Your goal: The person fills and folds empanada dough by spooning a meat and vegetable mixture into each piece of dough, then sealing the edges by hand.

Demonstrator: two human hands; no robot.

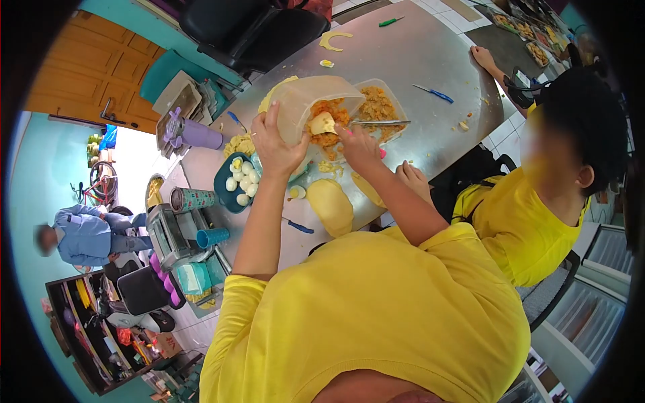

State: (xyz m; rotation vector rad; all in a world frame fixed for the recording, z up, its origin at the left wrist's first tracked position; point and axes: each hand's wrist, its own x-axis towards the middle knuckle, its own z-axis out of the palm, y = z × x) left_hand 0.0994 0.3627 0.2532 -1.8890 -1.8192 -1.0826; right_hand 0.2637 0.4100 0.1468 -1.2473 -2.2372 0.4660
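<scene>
My left hand [277, 144] grips the side of a translucent plastic container [292, 107], tilted on its side with its mouth facing right. Orange shredded filling [327, 107] lies inside. At that mouth, my right hand [363, 148] is closed on a pale spatula [322, 123], its head against the filling. Just beyond stands a second container [401, 107] of orange-brown filling, a metal utensil [383, 123] lying across it. Near my wrists are a rolled dough sheet [329, 207], a halved egg [297, 193] and a dark teal bowl [225, 183] of peeled boiled eggs [245, 181].
The metal table [443, 54] carries a blue knife [433, 93], a green knife [391, 22] and dough scraps [334, 41]. A purple tumbler [201, 134] and a pasta machine [168, 235] stand left. Another person in yellow [517, 215] sits at the right, one hand on the table.
</scene>
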